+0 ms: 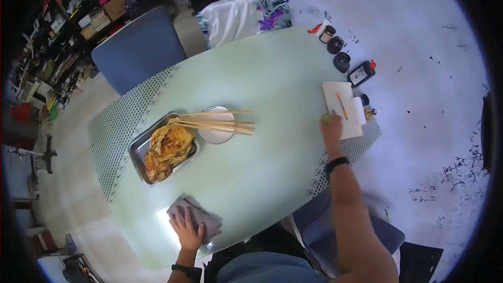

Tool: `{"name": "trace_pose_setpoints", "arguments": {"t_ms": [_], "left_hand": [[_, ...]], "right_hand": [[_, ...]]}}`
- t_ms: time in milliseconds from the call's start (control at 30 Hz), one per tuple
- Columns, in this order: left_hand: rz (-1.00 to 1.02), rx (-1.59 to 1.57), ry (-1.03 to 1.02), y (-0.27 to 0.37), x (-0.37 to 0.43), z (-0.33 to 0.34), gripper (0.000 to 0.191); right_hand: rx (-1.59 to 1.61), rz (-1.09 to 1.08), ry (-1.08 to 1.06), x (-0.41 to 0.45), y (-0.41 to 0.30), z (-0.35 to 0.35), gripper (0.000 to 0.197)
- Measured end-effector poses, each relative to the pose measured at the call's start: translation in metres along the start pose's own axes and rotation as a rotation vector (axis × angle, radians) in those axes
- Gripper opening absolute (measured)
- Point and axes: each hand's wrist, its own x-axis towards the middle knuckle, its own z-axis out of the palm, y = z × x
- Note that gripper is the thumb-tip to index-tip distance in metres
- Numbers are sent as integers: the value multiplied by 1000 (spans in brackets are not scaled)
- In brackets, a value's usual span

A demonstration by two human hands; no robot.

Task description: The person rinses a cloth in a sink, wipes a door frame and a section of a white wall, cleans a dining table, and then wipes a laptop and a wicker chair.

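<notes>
My left hand (185, 232) lies flat with its fingers apart on a folded grey-brown cloth (205, 220) near the table's front edge. My right hand (331, 127) reaches out to the left edge of a cream paper pad (338, 96). Its fingers look curled. Something small and yellow-green shows beside them, too blurred to name or to tell if it is held. An orange pen (342, 106) rests on the pad just beyond this hand. Between my hands, towards the far left, a metal tray (137, 151) holds browned flatbreads (171, 141).
Several wooden chopsticks (220, 123) stretch from the tray across a white plate (216, 137). Along the right side stand dark jars (335, 45) and a black bottle with a red cap (361, 73). Blue chairs (137, 47) flank the pale green table (267, 165).
</notes>
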Motion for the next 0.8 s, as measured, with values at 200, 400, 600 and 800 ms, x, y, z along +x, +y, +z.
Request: {"name": "trace_pose_setpoints", "arguments": {"t_ms": [200, 400, 600, 800], "left_hand": [[72, 64, -168, 5, 18, 12, 78], [526, -65, -251, 100, 62, 47, 81], [430, -139, 8, 84, 59, 50, 47], [-16, 33, 321, -134, 13, -8, 49]], "right_hand": [[20, -71, -30, -25, -52, -57, 57], [206, -676, -340, -171, -190, -72, 47], [366, -613, -338, -243, -219, -81, 42], [258, -676, -296, -253, -226, -80, 41]]}}
